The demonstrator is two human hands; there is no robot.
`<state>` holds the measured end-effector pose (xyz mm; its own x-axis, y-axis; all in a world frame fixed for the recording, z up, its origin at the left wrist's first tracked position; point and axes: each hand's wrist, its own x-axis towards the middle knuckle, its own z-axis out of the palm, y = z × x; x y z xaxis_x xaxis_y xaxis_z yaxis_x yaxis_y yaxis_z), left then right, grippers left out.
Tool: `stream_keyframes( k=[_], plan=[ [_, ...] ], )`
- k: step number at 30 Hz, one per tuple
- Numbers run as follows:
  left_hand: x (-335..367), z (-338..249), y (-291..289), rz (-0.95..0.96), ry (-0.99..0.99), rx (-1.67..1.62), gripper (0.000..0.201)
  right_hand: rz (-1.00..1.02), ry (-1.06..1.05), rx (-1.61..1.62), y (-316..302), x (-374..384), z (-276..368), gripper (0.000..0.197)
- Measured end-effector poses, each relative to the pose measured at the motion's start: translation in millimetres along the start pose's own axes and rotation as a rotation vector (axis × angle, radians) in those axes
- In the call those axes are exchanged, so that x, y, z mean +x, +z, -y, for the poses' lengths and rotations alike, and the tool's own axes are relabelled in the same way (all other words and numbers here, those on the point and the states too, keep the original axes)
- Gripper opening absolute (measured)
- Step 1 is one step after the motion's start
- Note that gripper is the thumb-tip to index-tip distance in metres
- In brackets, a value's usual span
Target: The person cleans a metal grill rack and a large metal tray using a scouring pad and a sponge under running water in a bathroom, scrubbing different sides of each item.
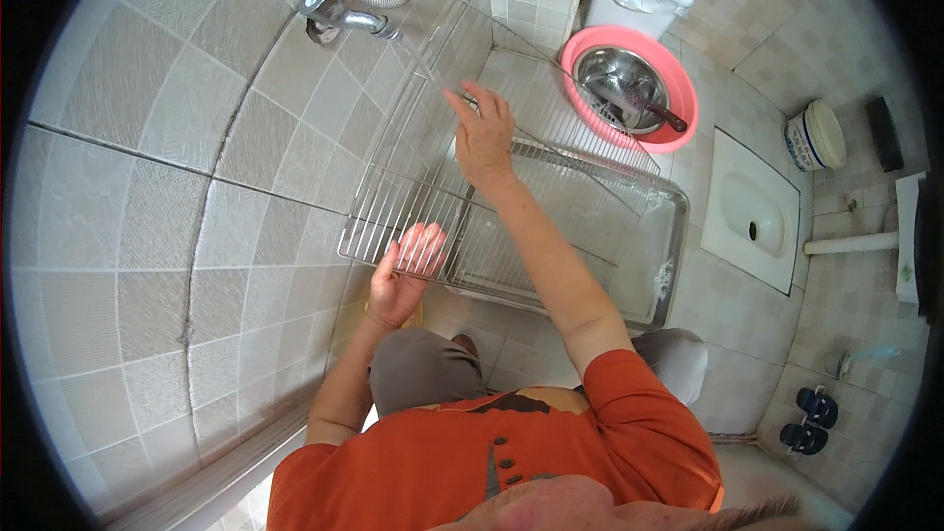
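"What are you working over?"

"Your floor, laid with pale, greyish tiles, their joint lines showing near your feet and off to your right."

"And directly on it, in front of you?"

"A large rectangular metal tray with rounded corners, lying low before your knees; its underside is hidden from you."

"Beyond that?"

"Just past the tray's far right corner you have a round pink basin, and close behind it a white bin."

"To your right?"

"A white squat toilet, set into the tiles beside the tray, apart from it."
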<state>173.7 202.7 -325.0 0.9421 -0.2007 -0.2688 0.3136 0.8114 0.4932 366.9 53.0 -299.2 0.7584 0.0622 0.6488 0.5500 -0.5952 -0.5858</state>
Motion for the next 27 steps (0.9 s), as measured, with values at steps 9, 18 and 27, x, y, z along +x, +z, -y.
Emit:
stream_keyframes(
  k=[9,18,27],
  plan=[
    [-2.6,0.9,0.1,-0.042,0.006,-0.026,0.052,0.044,-0.015,0.049,3.2,-0.9,-3.6,0.044],
    [-3.7,1.0,1.8,-0.023,0.013,0.000,0.052,0.028,-0.012,0.049,-2.1,0.9,2.8,0.044],
    [-3.2,2.1,1.9,-0.004,0.021,0.001,0.053,0.027,-0.032,0.120,-0.3,-2.1,-5.1,0.044]
  ],
)
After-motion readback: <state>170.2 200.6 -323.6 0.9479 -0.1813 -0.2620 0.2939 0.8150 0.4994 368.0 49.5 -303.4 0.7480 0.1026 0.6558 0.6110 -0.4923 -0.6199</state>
